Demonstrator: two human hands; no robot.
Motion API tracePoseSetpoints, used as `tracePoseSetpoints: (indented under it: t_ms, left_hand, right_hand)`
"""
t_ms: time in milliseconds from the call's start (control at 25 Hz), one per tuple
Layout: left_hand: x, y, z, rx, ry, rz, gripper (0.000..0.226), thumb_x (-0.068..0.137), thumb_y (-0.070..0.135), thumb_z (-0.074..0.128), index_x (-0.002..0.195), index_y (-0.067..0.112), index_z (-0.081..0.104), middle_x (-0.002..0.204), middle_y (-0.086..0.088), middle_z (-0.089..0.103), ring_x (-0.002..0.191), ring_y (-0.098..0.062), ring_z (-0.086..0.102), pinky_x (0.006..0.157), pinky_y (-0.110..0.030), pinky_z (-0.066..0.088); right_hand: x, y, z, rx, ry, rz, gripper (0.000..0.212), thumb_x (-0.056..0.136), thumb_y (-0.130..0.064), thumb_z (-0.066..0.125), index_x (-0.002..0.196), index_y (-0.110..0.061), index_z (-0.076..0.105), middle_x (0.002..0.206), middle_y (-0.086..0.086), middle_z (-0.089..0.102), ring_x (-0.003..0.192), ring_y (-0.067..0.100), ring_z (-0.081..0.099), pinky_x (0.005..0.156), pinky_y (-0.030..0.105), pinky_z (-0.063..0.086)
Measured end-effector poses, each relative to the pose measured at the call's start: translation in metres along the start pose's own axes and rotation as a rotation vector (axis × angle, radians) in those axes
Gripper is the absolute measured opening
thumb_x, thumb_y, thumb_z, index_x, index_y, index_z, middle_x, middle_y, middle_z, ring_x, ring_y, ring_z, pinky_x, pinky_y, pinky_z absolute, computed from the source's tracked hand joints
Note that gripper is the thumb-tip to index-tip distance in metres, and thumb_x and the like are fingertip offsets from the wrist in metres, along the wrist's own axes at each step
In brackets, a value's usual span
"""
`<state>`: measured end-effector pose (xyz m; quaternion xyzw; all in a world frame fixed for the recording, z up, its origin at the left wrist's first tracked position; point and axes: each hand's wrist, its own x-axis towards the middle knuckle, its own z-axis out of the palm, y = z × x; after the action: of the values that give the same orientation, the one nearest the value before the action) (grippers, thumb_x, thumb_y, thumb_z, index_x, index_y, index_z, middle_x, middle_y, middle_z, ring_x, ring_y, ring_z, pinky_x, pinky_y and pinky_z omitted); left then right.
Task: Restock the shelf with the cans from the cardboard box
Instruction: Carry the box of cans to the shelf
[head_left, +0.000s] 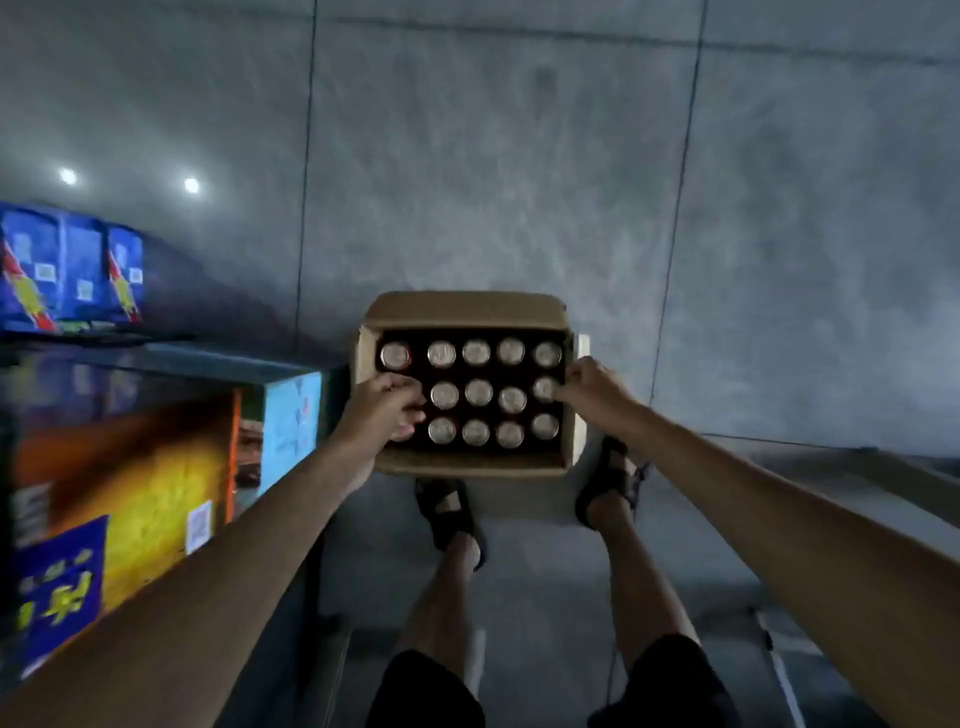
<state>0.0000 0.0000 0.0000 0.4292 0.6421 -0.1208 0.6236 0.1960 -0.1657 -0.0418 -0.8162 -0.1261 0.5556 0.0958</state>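
Progress: early going. The cardboard box (467, 306) looks almost full, with thirteen silver tops showing in three rows and no gaps I can spot.
Done so far: no cans (478, 392) in sight on the shelf (182, 356) at the left, which as far as this view shows carries only blue packets (31, 270).
Left to do: practically the whole load, by my reckoning.
Left hand (384, 410): down over the box's left-hand column with fingers curled. Whatever is beneath is hidden, so I can't call a grasp.
Right hand (592, 389): in at the right wall, fingers curling round the end can (544, 387) of the middle row.
Box location: on the floor, just ahead of the person's sandals (447, 512) and beside the shelf's end.
Cans' look: upright and packed close, with silver lids and a hint of red at the sides. They're blurred, and no label is readable.
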Motion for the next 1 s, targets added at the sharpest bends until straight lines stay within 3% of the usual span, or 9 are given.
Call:
tracePoseSetpoints:
  t_ms: [160,240,320,440,600,720,800,920,1000]
  left_hand:
    - [0.098,-0.058,0.000,0.395,0.523,0.116,0.036,0.079,0.012,0.066,0.113,0.003,0.060,0.107,-0.015,0.064,0.099,-0.030,0.060,0.084,-0.039,0.047]
    - [0.140,-0.086,-0.007,0.474,0.600,0.079,0.062,0.078,0.019,0.071,0.132,0.000,0.047,0.128,-0.022,0.056,0.118,-0.037,0.054,0.098,-0.045,0.044]
    - [0.172,-0.108,-0.014,0.533,0.582,-0.003,0.078,0.081,0.028,0.073,0.143,0.004,0.033,0.138,-0.023,0.050,0.125,-0.040,0.049,0.101,-0.045,0.040]
    - [0.202,-0.127,-0.033,0.601,0.543,-0.008,0.058,0.083,0.029,0.069,0.132,0.010,0.044,0.125,-0.020,0.061,0.112,-0.041,0.057,0.087,-0.043,0.047]
    - [0.228,-0.136,-0.060,0.637,0.471,-0.056,0.044,0.084,0.032,0.068,0.116,0.004,0.059,0.119,-0.022,0.064,0.102,-0.037,0.062,0.086,-0.043,0.052]
    - [0.239,-0.131,-0.071,0.670,0.351,-0.092,0.040,0.082,0.034,0.072,0.106,0.003,0.063,0.103,-0.019,0.065,0.075,-0.025,0.058,0.062,-0.030,0.046]
    - [0.244,-0.125,-0.073,0.724,0.299,-0.058,0.037,0.080,0.032,0.076,0.099,0.002,0.066,0.091,-0.015,0.063,0.072,-0.024,0.056,0.059,-0.028,0.043]
    - [0.245,-0.124,-0.075,0.714,0.339,-0.045,0.029,0.078,0.018,0.077,0.072,0.008,0.052,0.079,-0.010,0.059,0.061,-0.016,0.050,0.050,-0.025,0.036]
    - [0.244,-0.124,-0.076,0.693,0.352,-0.039,0.031,0.077,0.014,0.077,0.069,0.011,0.047,0.071,-0.005,0.053,0.059,-0.014,0.047,0.049,-0.024,0.034]
  right_hand:
    - [0.075,0.040,0.059,-0.031,0.129,0.157,0.070,0.087,-0.026,0.060,0.145,-0.002,0.029,0.142,0.021,0.036,0.134,0.035,0.033,0.104,0.041,0.033]
    - [0.108,0.063,0.079,0.040,0.210,0.245,0.071,0.086,-0.029,0.065,0.143,-0.003,0.031,0.141,0.021,0.040,0.132,0.036,0.038,0.102,0.041,0.035]
    - [0.132,0.081,0.089,0.136,0.223,0.281,0.058,0.086,-0.033,0.067,0.133,-0.005,0.048,0.129,0.021,0.056,0.120,0.038,0.052,0.092,0.040,0.044]
    - [0.153,0.098,0.100,0.123,0.264,0.287,0.040,0.087,-0.034,0.064,0.118,-0.008,0.065,0.111,0.022,0.068,0.105,0.039,0.060,0.078,0.036,0.046]
    - [0.166,0.109,0.103,0.008,0.297,0.273,0.033,0.083,-0.032,0.061,0.110,-0.014,0.067,0.098,0.020,0.064,0.091,0.040,0.057,0.071,0.034,0.038]
    - [0.169,0.112,0.099,-0.047,0.267,0.227,0.024,0.079,-0.024,0.059,0.096,-0.009,0.067,0.088,0.017,0.060,0.080,0.037,0.055,0.070,0.038,0.047]
    - [0.171,0.115,0.098,-0.043,0.271,0.192,0.014,0.077,-0.017,0.060,0.083,-0.006,0.064,0.089,0.023,0.064,0.082,0.041,0.060,0.072,0.040,0.052]
    - [0.172,0.115,0.098,-0.007,0.276,0.186,0.007,0.076,-0.018,0.063,0.076,-0.010,0.061,0.085,0.020,0.064,0.084,0.041,0.061,0.070,0.037,0.049]
    - [0.171,0.116,0.095,0.004,0.278,0.198,0.008,0.076,-0.019,0.066,0.078,-0.013,0.061,0.085,0.016,0.062,0.084,0.039,0.059,0.070,0.035,0.047]
